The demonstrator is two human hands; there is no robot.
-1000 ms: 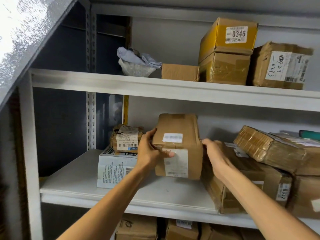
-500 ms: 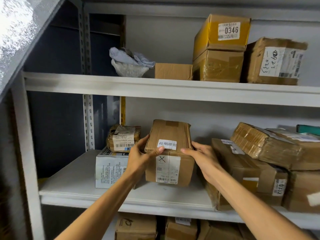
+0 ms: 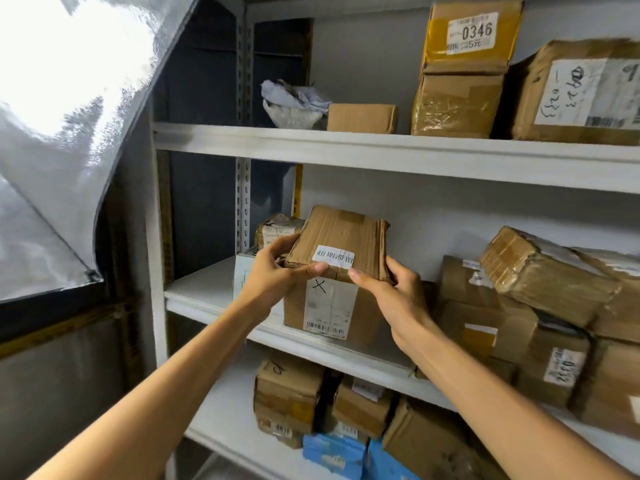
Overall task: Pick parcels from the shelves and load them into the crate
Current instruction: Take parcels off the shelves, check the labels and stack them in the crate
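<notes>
Both hands, left hand [image 3: 273, 268] and right hand [image 3: 394, 289], grip a worn brown cardboard parcel [image 3: 337, 271] with white labels and a penned cross.

The parcel [image 3: 341, 237] is at the front of the middle shelf [image 3: 207, 289], held between the left hand [image 3: 273, 271] and the right hand [image 3: 398, 296], with a small parcel [image 3: 273, 230] behind it to the left, a parcel stack [image 3: 485, 327] to its right, and the 0346 box [image 3: 471, 32] on the upper shelf [image 3: 346, 147] above.

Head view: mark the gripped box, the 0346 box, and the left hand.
gripped box [image 3: 341, 228], head view, bare cardboard of its top face.
0346 box [image 3: 471, 32], head view, its white number label.
left hand [image 3: 273, 277], head view, middle of the hand.
</notes>
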